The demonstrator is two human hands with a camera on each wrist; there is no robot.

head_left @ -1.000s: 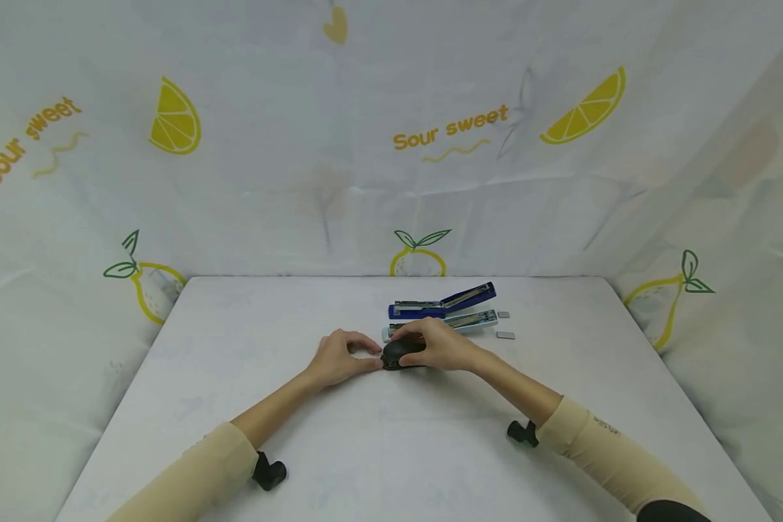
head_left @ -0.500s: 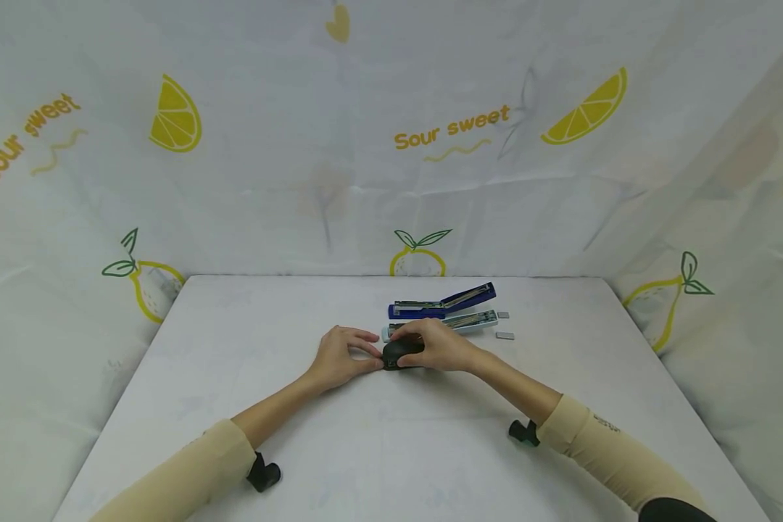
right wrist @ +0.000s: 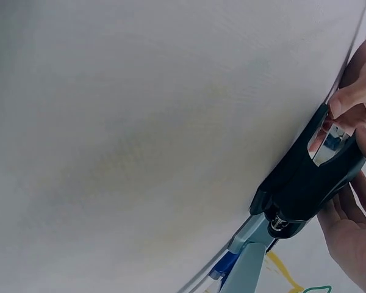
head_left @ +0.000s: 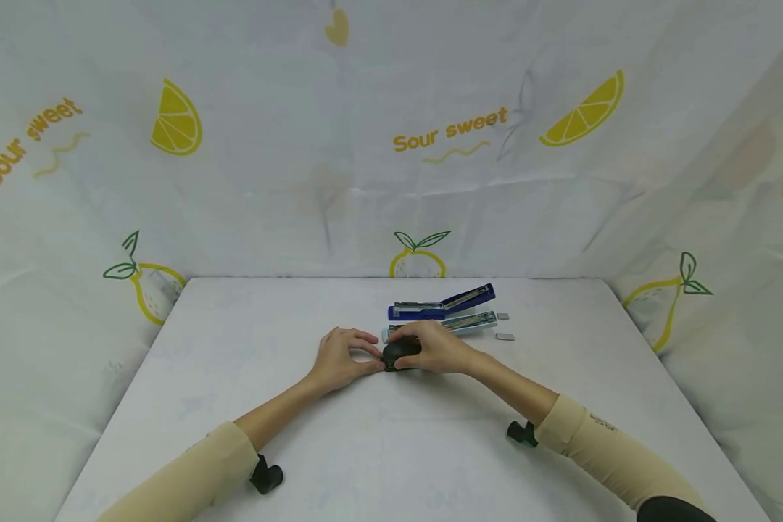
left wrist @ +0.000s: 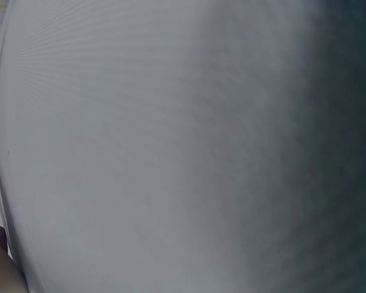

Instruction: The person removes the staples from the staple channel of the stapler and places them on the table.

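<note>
A black stapler (head_left: 401,351) sits low over the table between the two hands. My right hand (head_left: 438,346) grips it from above, with the thumb on the near side and the fingers on the far side. At its left end, the thumb and a fingertip of my left hand (head_left: 339,360) pinch the stapler, with the other fingers spread behind. In the right wrist view the black stapler (right wrist: 311,177) shows a gap between its arms, with fingertips around that end. The hands partly cover the stapler in the head view.
Just behind lie a light blue stapler (head_left: 476,321) and a dark blue stapler (head_left: 417,313), both swung open. Two small grey staple strips, a nearer strip (head_left: 505,336) and a farther strip (head_left: 503,316), lie to their right. A white lemon-print cloth (head_left: 267,181) stands behind the white table (head_left: 378,449).
The right hand and the black stapler have shifted very slightly to the left. The left fingers have moved only a little at the stapler's end. The other staplers and strips have stayed put.
</note>
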